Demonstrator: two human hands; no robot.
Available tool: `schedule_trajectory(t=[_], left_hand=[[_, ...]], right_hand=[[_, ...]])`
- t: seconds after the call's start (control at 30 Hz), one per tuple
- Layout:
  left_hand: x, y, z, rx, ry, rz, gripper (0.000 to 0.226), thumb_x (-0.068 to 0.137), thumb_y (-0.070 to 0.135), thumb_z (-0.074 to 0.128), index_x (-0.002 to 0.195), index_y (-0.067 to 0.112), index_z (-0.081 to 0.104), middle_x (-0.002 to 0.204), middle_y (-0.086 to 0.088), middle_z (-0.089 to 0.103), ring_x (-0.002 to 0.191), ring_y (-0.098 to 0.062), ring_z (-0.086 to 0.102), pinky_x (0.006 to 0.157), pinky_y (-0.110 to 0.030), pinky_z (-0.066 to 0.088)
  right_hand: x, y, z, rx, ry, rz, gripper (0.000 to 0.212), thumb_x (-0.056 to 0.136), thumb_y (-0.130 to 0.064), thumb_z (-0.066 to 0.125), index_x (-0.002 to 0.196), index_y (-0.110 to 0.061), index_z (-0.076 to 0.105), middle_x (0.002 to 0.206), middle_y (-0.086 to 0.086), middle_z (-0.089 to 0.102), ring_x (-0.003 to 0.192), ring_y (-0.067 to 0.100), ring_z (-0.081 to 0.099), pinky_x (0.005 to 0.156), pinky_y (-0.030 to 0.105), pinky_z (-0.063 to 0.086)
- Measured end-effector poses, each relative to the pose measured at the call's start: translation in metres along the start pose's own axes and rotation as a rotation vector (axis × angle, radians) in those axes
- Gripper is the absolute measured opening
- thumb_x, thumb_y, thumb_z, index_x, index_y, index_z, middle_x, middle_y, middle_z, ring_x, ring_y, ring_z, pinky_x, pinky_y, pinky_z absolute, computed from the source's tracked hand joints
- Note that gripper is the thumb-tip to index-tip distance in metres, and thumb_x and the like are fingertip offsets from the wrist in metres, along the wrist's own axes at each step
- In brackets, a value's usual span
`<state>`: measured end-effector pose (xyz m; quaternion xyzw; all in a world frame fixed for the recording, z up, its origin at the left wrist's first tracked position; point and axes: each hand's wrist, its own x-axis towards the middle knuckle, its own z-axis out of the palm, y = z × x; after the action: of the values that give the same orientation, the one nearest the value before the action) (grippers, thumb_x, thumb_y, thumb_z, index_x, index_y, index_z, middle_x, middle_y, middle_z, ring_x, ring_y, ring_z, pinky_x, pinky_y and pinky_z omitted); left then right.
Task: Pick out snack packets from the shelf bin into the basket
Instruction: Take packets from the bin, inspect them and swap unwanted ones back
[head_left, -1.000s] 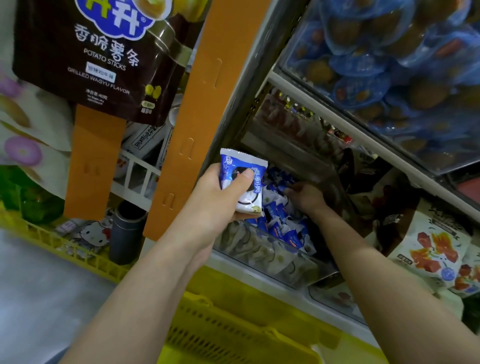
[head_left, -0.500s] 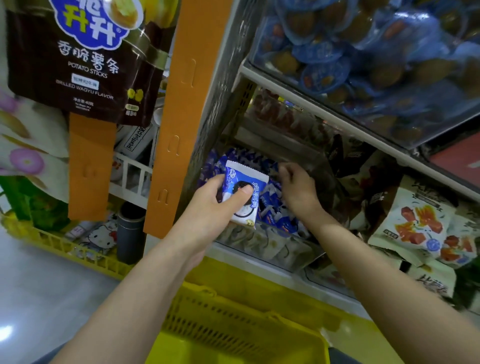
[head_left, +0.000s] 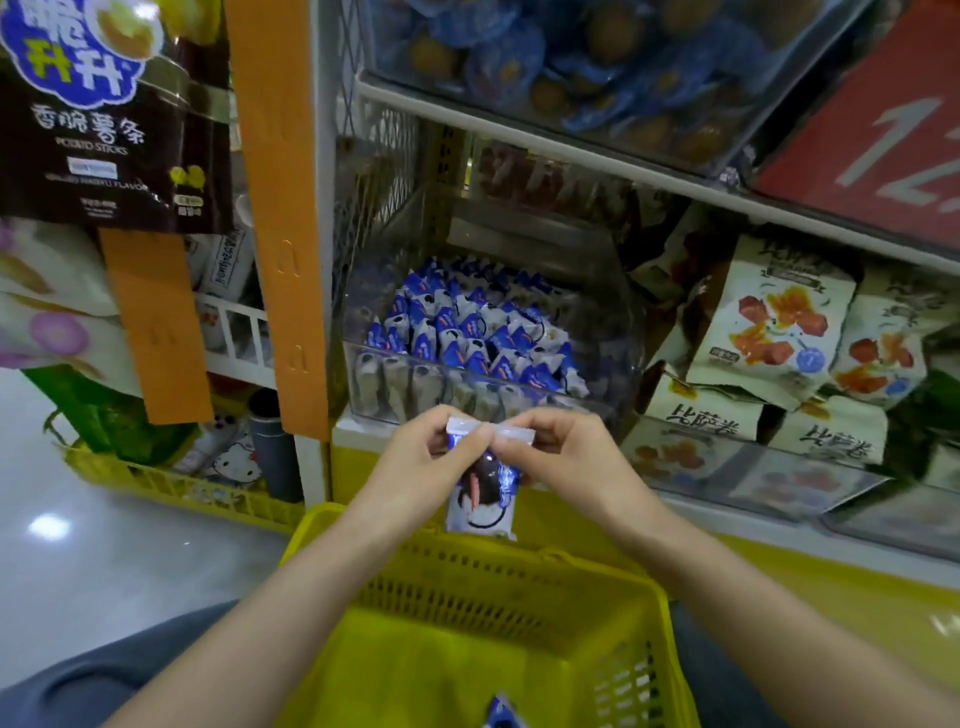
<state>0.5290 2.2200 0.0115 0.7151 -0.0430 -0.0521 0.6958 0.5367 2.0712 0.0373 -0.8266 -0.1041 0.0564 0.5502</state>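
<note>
Pinching grip on both sides: the left hand and right hand each nip the top seam of one blue-and-white snack packet. It hangs upright just above the yellow basket's far rim, in front of the clear shelf bin. A second packet lies inside the basket.

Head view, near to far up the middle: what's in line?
Nearest first: yellow basket → snack packet, pinched by left hand and right hand → clear shelf bin of blue packets → blue tubs on the upper shelf.
</note>
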Motion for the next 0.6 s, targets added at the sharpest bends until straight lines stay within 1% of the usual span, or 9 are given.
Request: schedule_trajectory(t=[0.07, 0.13, 0.23, 0.3, 0.37, 0.4, 0.43, 0.5, 0.6], left_hand=[[-0.003, -0.01, 0.005, 0.039, 0.035, -0.048, 0.025, 0.091, 0.021, 0.054, 0.068, 0.013, 0.049, 0.063, -0.002, 0.053, 0.056, -0.005, 0.049, 0.05, -0.015, 0.037], [-0.006, -0.017, 0.009, 0.063, 0.041, -0.098, 0.028, 0.092, 0.02, 0.054, 0.066, 0.014, 0.044, 0.06, -0.003, 0.047, 0.052, -0.006, 0.045, 0.046, -0.017, 0.033], [-0.008, -0.024, 0.015, 0.016, 0.035, -0.18, 0.027, 0.091, 0.021, 0.055, 0.066, 0.014, 0.047, 0.056, 0.001, 0.051, 0.048, -0.004, 0.05, 0.045, -0.015, 0.036], [-0.009, -0.025, 0.017, -0.042, 0.026, -0.214, 0.025, 0.091, 0.024, 0.055, 0.067, 0.015, 0.053, 0.058, 0.003, 0.059, 0.055, -0.007, 0.057, 0.05, -0.017, 0.042], [-0.01, -0.024, 0.019, -0.134, -0.024, -0.24, 0.019, 0.09, 0.028, 0.054, 0.081, 0.013, 0.063, 0.074, -0.002, 0.07, 0.071, -0.015, 0.067, 0.063, -0.025, 0.051], [-0.011, -0.022, 0.02, -0.184, -0.05, -0.262, 0.022, 0.087, 0.029, 0.057, 0.091, 0.01, 0.065, 0.083, -0.005, 0.072, 0.078, -0.018, 0.068, 0.069, -0.029, 0.053], [-0.012, -0.021, 0.022, -0.225, -0.065, -0.283, 0.029, 0.082, 0.031, 0.06, 0.097, 0.007, 0.063, 0.086, -0.006, 0.072, 0.079, -0.018, 0.068, 0.07, -0.029, 0.054], [-0.014, -0.019, 0.023, -0.276, -0.06, -0.294, 0.037, 0.072, 0.027, 0.066, 0.101, 0.005, 0.06, 0.084, -0.004, 0.071, 0.072, -0.013, 0.066, 0.063, -0.024, 0.055], [-0.017, -0.018, 0.02, -0.277, 0.031, -0.246, 0.024, 0.078, 0.011, 0.066, 0.101, 0.006, 0.062, 0.091, -0.008, 0.072, 0.073, -0.013, 0.067, 0.065, -0.021, 0.056]], right_hand=[[-0.009, 0.013, 0.006, 0.052, -0.003, 0.029, 0.017, 0.082, -0.008, 0.067, 0.072, -0.021, 0.066, 0.058, -0.011, 0.066, 0.057, -0.003, 0.059, 0.056, 0.015, 0.05], [-0.016, 0.024, 0.011, 0.067, 0.027, 0.022, 0.02, 0.083, -0.008, 0.066, 0.069, -0.022, 0.063, 0.057, -0.011, 0.064, 0.056, -0.004, 0.057, 0.055, 0.015, 0.047], [-0.021, 0.034, 0.012, -0.174, 0.093, -0.084, 0.016, 0.082, -0.016, 0.068, 0.07, -0.025, 0.062, 0.062, -0.016, 0.061, 0.058, -0.007, 0.055, 0.056, 0.009, 0.04], [-0.023, 0.034, 0.012, -0.297, 0.109, -0.126, 0.011, 0.083, -0.022, 0.067, 0.073, -0.026, 0.063, 0.065, -0.015, 0.062, 0.061, -0.007, 0.055, 0.055, 0.009, 0.038], [-0.023, 0.033, 0.01, -0.314, 0.144, -0.153, 0.01, 0.084, -0.024, 0.065, 0.074, -0.025, 0.063, 0.068, -0.013, 0.064, 0.064, -0.004, 0.057, 0.055, 0.01, 0.039], [-0.022, 0.033, 0.008, -0.295, 0.184, -0.157, 0.012, 0.084, -0.024, 0.064, 0.073, -0.025, 0.062, 0.067, -0.012, 0.064, 0.064, -0.003, 0.057, 0.055, 0.01, 0.039], [-0.02, 0.032, 0.005, -0.255, 0.236, -0.137, 0.014, 0.085, -0.021, 0.063, 0.072, -0.025, 0.06, 0.067, -0.011, 0.063, 0.063, -0.001, 0.057, 0.056, 0.01, 0.04], [-0.015, 0.031, -0.001, -0.065, 0.321, -0.021, 0.016, 0.089, -0.015, 0.058, 0.074, -0.022, 0.055, 0.072, -0.005, 0.063, 0.063, 0.003, 0.059, 0.059, 0.017, 0.049], [-0.014, 0.029, -0.003, 0.339, 0.27, 0.187, 0.016, 0.092, -0.005, 0.05, 0.079, -0.013, 0.048, 0.08, 0.011, 0.061, 0.054, 0.002, 0.062, 0.051, 0.019, 0.054]])
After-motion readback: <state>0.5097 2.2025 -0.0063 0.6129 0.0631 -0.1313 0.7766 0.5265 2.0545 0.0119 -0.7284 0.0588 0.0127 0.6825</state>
